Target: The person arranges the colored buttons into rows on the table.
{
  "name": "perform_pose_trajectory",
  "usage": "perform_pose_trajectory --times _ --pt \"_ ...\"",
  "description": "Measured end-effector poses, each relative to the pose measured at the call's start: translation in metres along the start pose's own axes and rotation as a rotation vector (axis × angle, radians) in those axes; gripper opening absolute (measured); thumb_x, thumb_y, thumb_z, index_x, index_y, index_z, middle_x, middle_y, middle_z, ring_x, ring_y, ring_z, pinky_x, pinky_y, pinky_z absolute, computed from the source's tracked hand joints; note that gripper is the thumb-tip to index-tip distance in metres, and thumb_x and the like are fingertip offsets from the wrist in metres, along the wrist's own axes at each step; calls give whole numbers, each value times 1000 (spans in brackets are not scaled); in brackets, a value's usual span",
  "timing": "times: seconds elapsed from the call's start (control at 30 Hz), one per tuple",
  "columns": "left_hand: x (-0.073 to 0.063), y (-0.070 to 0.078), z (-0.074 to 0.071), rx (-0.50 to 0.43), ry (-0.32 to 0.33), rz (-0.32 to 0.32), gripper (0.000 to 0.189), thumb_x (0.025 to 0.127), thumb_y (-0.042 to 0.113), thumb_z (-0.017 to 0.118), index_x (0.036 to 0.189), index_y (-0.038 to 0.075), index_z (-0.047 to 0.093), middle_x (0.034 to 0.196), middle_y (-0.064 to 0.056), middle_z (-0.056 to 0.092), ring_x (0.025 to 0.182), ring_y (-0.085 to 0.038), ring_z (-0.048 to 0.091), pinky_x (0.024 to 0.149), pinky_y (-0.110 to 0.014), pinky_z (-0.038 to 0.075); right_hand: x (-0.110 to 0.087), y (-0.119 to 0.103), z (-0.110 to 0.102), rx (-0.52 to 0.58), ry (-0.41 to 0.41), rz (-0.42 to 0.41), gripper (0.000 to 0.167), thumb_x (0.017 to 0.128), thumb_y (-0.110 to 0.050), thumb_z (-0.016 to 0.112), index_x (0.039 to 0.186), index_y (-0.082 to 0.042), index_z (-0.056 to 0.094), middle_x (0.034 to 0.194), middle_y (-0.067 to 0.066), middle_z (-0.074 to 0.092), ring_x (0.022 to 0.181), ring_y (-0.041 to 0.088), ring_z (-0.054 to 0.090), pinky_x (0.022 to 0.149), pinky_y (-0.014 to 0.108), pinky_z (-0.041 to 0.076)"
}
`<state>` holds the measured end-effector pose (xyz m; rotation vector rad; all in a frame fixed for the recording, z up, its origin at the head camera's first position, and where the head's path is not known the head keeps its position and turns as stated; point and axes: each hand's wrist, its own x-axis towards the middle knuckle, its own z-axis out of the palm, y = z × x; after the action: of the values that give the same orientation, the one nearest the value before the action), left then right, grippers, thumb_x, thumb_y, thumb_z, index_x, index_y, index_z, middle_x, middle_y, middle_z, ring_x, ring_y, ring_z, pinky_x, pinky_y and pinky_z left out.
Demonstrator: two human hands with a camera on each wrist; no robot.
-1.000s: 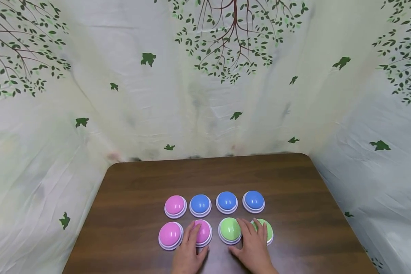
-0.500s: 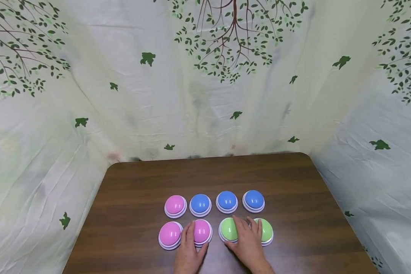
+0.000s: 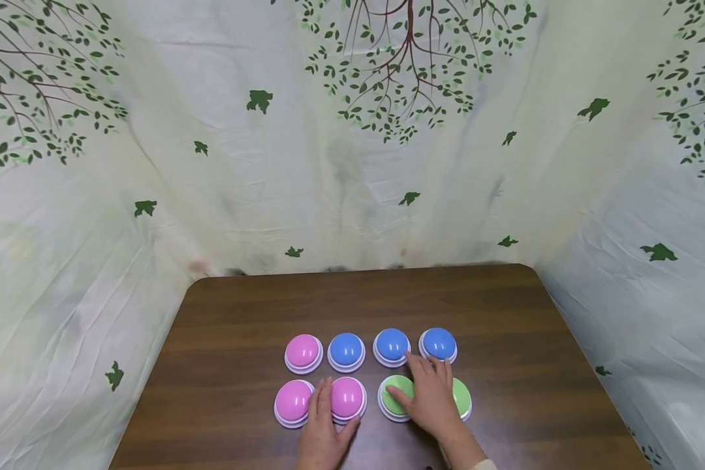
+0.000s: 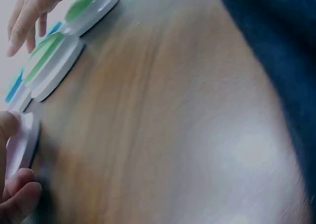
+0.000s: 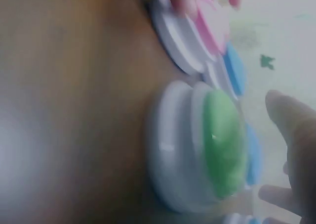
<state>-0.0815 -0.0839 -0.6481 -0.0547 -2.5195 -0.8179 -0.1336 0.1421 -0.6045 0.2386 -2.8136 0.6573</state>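
Note:
My left hand (image 3: 322, 431) holds the front-row pink button (image 3: 348, 395) by its sides, thumb at its near edge and fingers along its left. The thumb (image 5: 182, 1) lies against the white base in the right wrist view. My right hand (image 3: 431, 403) is spread above the two green-domed buttons, the left one (image 3: 391, 406) under the thumb and the right one (image 3: 462, 397) partly hidden. Its fingertips overlap the near edges of two blue buttons, one (image 3: 390, 343) left and one (image 3: 438, 342) right. Nothing is gripped in that hand.
Another pink button (image 3: 291, 401) stands left of my left hand. In the back row are a pink button (image 3: 302, 351) and a third blue one (image 3: 346, 349). All rest on a brown wooden table (image 3: 235, 326), with leaf-printed cloth (image 3: 341, 163) around it.
My right hand has moved forward from between the green buttons, its fingers now reaching the blue ones. The left hand stays at the pink button. The head view has shifted slightly.

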Motion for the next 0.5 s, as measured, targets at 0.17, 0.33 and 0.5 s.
perform_pose_trajectory --times 0.17,0.33,0.5 --pt "11 -20 -22 2 89 65 79 69 26 91 138 6 58 133 -15 62 105 -37 70 70 -51 59 42 7 -8 -32 -80 13 76 80 -43 85 143 -11 55 132 15 67 128 45 52 117 70 25" --pt "18 -52 -44 20 64 -23 86 66 35 94 140 12 58 134 -10 60 86 -36 72 59 -51 56 71 11 -4 -36 -205 -13 85 76 -41 89 146 -11 53 141 14 63 131 44 51 119 69 23" --pt "11 -73 -54 62 -116 -151 103 65 52 93 149 16 46 136 -12 57 90 -39 72 66 -54 57 82 10 5 -19 -297 -52 86 75 -39 90 147 -10 52 143 15 61 130 43 52 120 67 23"
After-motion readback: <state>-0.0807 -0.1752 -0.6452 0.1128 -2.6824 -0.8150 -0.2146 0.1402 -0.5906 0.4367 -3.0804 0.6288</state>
